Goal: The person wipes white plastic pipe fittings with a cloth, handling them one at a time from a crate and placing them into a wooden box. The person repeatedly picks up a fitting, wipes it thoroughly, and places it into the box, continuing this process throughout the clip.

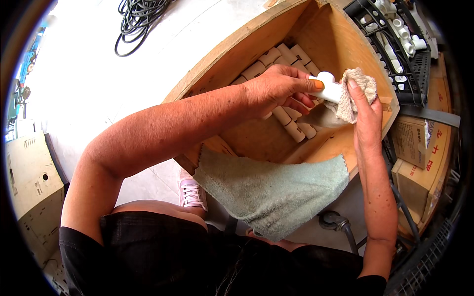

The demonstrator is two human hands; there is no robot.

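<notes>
A white plastic pipe tee is held over an open wooden box. My left hand grips one end of it between thumb and fingers. At the other end, my right hand clutches a crumpled beige cloth against the fitting, hiding that end. Below the hands, several white pipe fittings lie in rows inside the box. A pale green towel drapes over the near rim.
Black plastic crates with white fittings stand at the right, above cardboard boxes. A coiled black cable lies on the floor beyond the box. A cream-coloured casing stands at left. A caster shows below the towel.
</notes>
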